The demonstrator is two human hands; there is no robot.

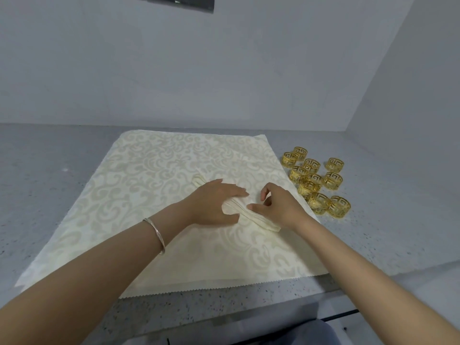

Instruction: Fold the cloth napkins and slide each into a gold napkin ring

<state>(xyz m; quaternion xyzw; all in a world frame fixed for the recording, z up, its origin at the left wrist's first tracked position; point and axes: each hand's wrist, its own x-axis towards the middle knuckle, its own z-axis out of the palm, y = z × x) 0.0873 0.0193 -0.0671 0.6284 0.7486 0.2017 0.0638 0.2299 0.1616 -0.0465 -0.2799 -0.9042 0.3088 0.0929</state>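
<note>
Fingers [234, 191] of left hand [214, 201] lie straight, pressing the pleated napkin [260, 218]; right hand [280, 206] curls, pinching it mid-strip. Grey counter [49, 170] carries a flat damask cloth [161, 170] w/ the napkin on its middle. Gold rings [316, 180] cluster just right. Looks early: approx. one fold nrly done, every ring empty.

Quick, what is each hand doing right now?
Left hand: open, pressing flat on the folded napkin.
Right hand: closed, pinching the same napkin.
</note>
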